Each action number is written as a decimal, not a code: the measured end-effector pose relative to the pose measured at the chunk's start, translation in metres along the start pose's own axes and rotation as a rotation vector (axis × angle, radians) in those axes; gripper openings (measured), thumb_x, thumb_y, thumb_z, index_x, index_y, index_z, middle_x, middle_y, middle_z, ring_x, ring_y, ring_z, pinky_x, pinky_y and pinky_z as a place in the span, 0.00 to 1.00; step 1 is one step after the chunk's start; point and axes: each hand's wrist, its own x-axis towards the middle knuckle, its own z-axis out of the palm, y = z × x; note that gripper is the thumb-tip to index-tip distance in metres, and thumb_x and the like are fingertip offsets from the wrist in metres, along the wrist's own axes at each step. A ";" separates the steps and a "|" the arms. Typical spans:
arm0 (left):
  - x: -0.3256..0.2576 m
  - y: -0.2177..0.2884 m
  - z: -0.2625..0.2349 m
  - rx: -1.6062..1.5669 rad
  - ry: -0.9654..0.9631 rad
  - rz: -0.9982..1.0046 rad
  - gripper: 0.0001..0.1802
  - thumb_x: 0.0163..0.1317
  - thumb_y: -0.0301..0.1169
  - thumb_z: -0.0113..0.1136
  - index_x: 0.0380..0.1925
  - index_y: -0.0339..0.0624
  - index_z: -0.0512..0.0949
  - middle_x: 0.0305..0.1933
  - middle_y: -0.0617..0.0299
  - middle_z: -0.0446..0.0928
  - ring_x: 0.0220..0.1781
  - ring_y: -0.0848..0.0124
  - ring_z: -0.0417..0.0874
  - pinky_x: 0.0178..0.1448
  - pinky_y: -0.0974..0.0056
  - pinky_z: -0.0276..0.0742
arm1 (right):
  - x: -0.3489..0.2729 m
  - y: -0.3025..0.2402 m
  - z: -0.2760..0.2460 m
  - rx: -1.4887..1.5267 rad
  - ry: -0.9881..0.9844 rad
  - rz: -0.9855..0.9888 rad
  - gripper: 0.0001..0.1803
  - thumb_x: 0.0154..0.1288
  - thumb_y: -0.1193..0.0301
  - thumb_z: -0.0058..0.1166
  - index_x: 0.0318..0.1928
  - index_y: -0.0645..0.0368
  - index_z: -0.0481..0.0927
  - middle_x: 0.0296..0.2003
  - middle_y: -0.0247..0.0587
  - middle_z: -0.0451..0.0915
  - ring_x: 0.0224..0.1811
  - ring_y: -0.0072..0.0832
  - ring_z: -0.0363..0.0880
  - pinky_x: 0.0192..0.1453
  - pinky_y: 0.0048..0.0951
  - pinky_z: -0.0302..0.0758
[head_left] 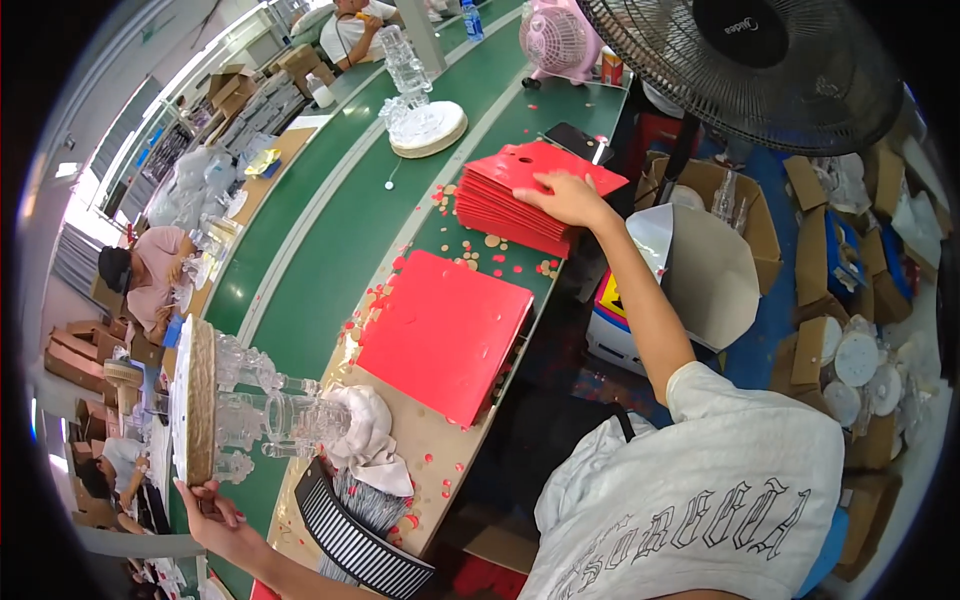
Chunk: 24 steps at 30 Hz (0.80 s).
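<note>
My left hand is closed on the lower edge of a round base with a white face and a tan, rope-like rim. From that base a clear plastic tower model sticks out sideways, its tip against a crumpled white cloth. My right hand lies on top of a thick stack of red sheets, fingers stretched over the top sheet, which has dark round holes. Between the hands is a second, flat red stack. A black-and-white brush lies near my left forearm.
Red and tan paper discs litter the green table. Another clear model on a round base stands farther back. A pink fan and a phone are at the far end. A large black fan and open cartons are at right.
</note>
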 end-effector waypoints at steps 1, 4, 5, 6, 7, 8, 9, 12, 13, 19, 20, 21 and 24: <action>0.001 -0.002 0.000 0.005 0.000 0.008 0.21 0.71 0.45 0.53 0.23 0.44 0.74 0.24 0.59 0.80 0.08 0.84 0.54 0.14 0.74 0.45 | 0.002 0.007 0.009 -0.029 0.016 -0.020 0.44 0.60 0.33 0.45 0.63 0.55 0.73 0.65 0.51 0.68 0.70 0.45 0.63 0.75 0.61 0.42; -0.003 -0.005 0.013 0.018 -0.051 0.025 0.20 0.71 0.43 0.52 0.22 0.44 0.74 0.24 0.58 0.80 0.09 0.84 0.55 0.13 0.74 0.45 | 0.000 0.017 0.000 -0.086 0.014 -0.020 0.42 0.59 0.34 0.47 0.63 0.52 0.73 0.61 0.50 0.74 0.67 0.46 0.68 0.71 0.68 0.46; -0.007 -0.003 0.019 0.029 -0.039 0.029 0.20 0.72 0.43 0.51 0.22 0.44 0.73 0.23 0.58 0.80 0.08 0.83 0.55 0.13 0.74 0.45 | 0.001 0.023 -0.004 -0.084 -0.015 -0.038 0.42 0.60 0.34 0.47 0.62 0.53 0.74 0.60 0.50 0.75 0.65 0.46 0.70 0.70 0.66 0.50; -0.008 -0.004 0.022 0.029 -0.035 0.040 0.20 0.72 0.43 0.51 0.22 0.44 0.73 0.23 0.58 0.80 0.08 0.83 0.55 0.13 0.74 0.45 | 0.004 0.028 -0.007 -0.082 -0.044 -0.055 0.41 0.60 0.35 0.47 0.62 0.53 0.75 0.58 0.50 0.76 0.64 0.46 0.72 0.69 0.64 0.55; -0.009 -0.005 0.025 0.053 -0.017 0.050 0.20 0.72 0.42 0.51 0.22 0.43 0.73 0.23 0.58 0.80 0.08 0.83 0.55 0.13 0.74 0.45 | 0.007 0.034 -0.009 -0.108 -0.014 -0.124 0.37 0.62 0.38 0.47 0.58 0.56 0.78 0.53 0.53 0.79 0.58 0.48 0.76 0.65 0.53 0.66; -0.011 -0.003 0.019 0.081 0.016 0.063 0.20 0.72 0.42 0.51 0.22 0.43 0.73 0.22 0.58 0.79 0.08 0.83 0.55 0.13 0.74 0.45 | 0.008 0.027 -0.010 -0.102 -0.018 -0.145 0.37 0.62 0.38 0.47 0.58 0.56 0.78 0.53 0.53 0.79 0.58 0.48 0.76 0.65 0.53 0.66; -0.013 0.001 0.013 0.071 0.050 0.053 0.21 0.72 0.42 0.51 0.21 0.43 0.73 0.22 0.57 0.79 0.08 0.83 0.54 0.13 0.74 0.44 | 0.010 0.018 -0.011 -0.117 -0.048 -0.217 0.34 0.64 0.41 0.47 0.53 0.58 0.80 0.50 0.55 0.80 0.55 0.50 0.77 0.62 0.49 0.69; -0.011 0.004 -0.006 0.041 0.034 0.027 0.21 0.72 0.41 0.50 0.21 0.42 0.73 0.22 0.56 0.79 0.08 0.82 0.55 0.13 0.73 0.44 | 0.037 0.009 -0.013 -0.243 -0.190 -0.403 0.26 0.70 0.50 0.45 0.44 0.62 0.83 0.42 0.60 0.81 0.47 0.52 0.80 0.56 0.44 0.73; -0.007 0.000 -0.001 -0.009 0.019 -0.005 0.21 0.72 0.41 0.50 0.22 0.39 0.75 0.23 0.54 0.80 0.08 0.82 0.55 0.13 0.72 0.43 | 0.049 0.020 -0.025 -0.337 -0.186 -0.470 0.23 0.70 0.55 0.45 0.35 0.61 0.84 0.36 0.59 0.82 0.41 0.52 0.82 0.50 0.46 0.76; -0.012 0.001 0.026 -0.056 -0.067 -0.031 0.20 0.70 0.39 0.54 0.21 0.37 0.76 0.24 0.47 0.82 0.08 0.82 0.56 0.14 0.74 0.47 | 0.009 -0.062 -0.117 -0.576 0.677 -0.594 0.13 0.66 0.70 0.45 0.36 0.61 0.83 0.39 0.54 0.83 0.40 0.46 0.83 0.44 0.45 0.79; -0.013 0.002 0.022 -0.054 -0.079 -0.023 0.20 0.70 0.38 0.54 0.21 0.37 0.76 0.24 0.47 0.82 0.08 0.82 0.56 0.14 0.74 0.47 | -0.001 -0.091 -0.123 -0.391 0.843 -0.768 0.12 0.68 0.71 0.46 0.41 0.63 0.82 0.45 0.50 0.81 0.44 0.44 0.81 0.48 0.39 0.76; -0.017 0.005 0.017 -0.057 -0.064 -0.013 0.20 0.70 0.38 0.54 0.21 0.37 0.76 0.25 0.47 0.82 0.08 0.82 0.56 0.14 0.74 0.46 | -0.009 -0.125 -0.129 -0.249 0.883 -0.870 0.12 0.69 0.70 0.46 0.43 0.64 0.81 0.44 0.48 0.81 0.43 0.44 0.80 0.48 0.38 0.75; -0.032 0.011 0.010 -0.069 -0.042 0.001 0.20 0.70 0.36 0.53 0.20 0.37 0.76 0.25 0.46 0.83 0.08 0.83 0.54 0.14 0.75 0.46 | -0.033 -0.211 -0.125 0.302 0.967 -1.050 0.14 0.74 0.68 0.45 0.45 0.67 0.78 0.40 0.47 0.80 0.40 0.41 0.79 0.46 0.34 0.73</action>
